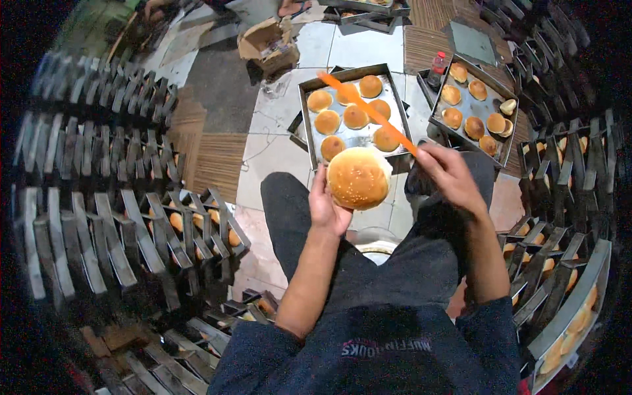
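My left hand [329,209] holds a large round bun [359,178] with a golden top and sesame seeds, raised above my lap. My right hand [451,176] grips one end of a long, flat orange strip-like tool [375,115], whose exact kind I cannot make out. The strip slants up and leftward over a square metal tray [361,140] on the floor in front of me. Several round buns [327,122] lie in that tray, partly covered from view by the strip and the held bun.
A second metal tray [471,108] of buns stands at the right, beside a red-capped bottle [436,71]. Stacked trays [141,237] with buns rise at both sides. An open cardboard box [270,49] sits on the floor ahead. Another person's foot [294,8] shows at the top.
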A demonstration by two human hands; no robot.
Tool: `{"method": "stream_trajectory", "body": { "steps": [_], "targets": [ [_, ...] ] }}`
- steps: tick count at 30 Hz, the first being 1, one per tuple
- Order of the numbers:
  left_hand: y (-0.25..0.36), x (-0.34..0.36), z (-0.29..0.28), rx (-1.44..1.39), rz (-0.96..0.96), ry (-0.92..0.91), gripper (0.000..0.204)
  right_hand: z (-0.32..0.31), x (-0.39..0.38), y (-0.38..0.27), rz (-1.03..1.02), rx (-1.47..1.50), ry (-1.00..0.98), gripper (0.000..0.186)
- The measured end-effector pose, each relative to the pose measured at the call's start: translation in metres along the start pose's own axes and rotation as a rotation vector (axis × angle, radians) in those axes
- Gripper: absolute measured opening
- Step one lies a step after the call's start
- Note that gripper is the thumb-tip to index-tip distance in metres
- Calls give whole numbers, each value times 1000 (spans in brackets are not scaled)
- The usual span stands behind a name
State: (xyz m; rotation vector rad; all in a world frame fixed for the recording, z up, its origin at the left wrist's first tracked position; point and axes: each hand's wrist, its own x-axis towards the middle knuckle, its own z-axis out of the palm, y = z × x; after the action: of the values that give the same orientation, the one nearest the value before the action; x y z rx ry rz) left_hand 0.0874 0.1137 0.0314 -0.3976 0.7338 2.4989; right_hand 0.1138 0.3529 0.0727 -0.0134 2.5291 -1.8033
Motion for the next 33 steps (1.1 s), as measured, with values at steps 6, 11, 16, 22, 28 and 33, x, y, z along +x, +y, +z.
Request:
{"method": "stream_trajectory", "body": {
  "steps": [6, 11, 16, 22, 28, 33],
  "targets": [
    [37, -46, -11, 345, 262, 18, 46, -38, -71, -85, 39, -386, -54, 18],
    [48, -70, -5, 418, 376, -44, 37, -38, -83, -114, -11, -517, -92, 14],
    [62, -90, -9, 751, 459, -133, 37, -26, -88, -125, -163, -572, -81, 12],
    [66, -100, -15, 702, 481, -100, 36, -29, -86, -150, -158, -642, -149, 16],
    [66, -106, -11, 735, 475, -104, 36, -31, -91, -149, -203, -652, -158, 16],
    [64, -103, -9, 744, 456, -140, 36, -34, -95, -146, -193, -643, -158, 17]
  ]
}}
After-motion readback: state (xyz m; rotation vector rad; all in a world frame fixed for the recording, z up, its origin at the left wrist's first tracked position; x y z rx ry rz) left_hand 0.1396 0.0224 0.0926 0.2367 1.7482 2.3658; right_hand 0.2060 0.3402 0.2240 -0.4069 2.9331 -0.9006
